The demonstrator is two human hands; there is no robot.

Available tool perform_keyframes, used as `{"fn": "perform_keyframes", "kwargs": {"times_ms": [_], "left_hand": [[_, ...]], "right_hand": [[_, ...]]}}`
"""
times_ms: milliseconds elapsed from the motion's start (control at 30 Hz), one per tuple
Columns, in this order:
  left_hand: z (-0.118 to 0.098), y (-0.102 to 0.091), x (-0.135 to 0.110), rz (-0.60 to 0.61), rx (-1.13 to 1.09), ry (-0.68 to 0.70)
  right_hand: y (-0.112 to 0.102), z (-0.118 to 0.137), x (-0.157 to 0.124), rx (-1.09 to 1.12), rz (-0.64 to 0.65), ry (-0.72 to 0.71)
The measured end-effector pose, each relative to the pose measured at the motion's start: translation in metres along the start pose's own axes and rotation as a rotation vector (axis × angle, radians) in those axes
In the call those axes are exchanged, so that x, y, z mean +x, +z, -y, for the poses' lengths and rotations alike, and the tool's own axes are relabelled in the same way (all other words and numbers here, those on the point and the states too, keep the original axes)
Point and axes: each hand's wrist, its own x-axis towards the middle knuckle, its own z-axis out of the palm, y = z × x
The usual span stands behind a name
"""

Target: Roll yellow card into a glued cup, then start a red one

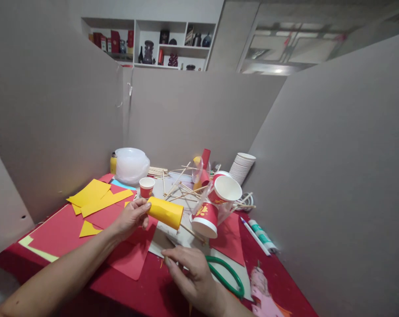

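My left hand grips one end of a yellow paper tube, thumb on top, with the tube pointing right above the work surface. My right hand is closed just below it, thumb and index finger pressed together; what they hold, if anything, I cannot make out. A green loop-shaped handle lies beside my right hand, partly hidden by it. Red and white paper cups joined together with wooden sticks and clear plastic stand right of the tube. A single small paper cup stands behind my left hand.
Yellow paper pieces lie on red sheets at left. White plastic bowls and stacked cups stand at the back. A pink glue gun and a white-green tube lie at right. Grey partitions enclose the table.
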Motion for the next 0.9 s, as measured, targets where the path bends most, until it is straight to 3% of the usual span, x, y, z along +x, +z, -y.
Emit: {"fn": "perform_keyframes", "kwargs": {"times_ms": [500, 900], "left_hand": [[-0.003, 0.001, 0.000, -0.046, 0.047, 0.035], [-0.014, 0.012, -0.004, -0.086, 0.033, 0.031]], "right_hand": [[-0.001, 0.001, -0.001, 0.061, 0.007, -0.003], [-0.013, 0.008, 0.005, 0.071, -0.062, 0.111]]}}
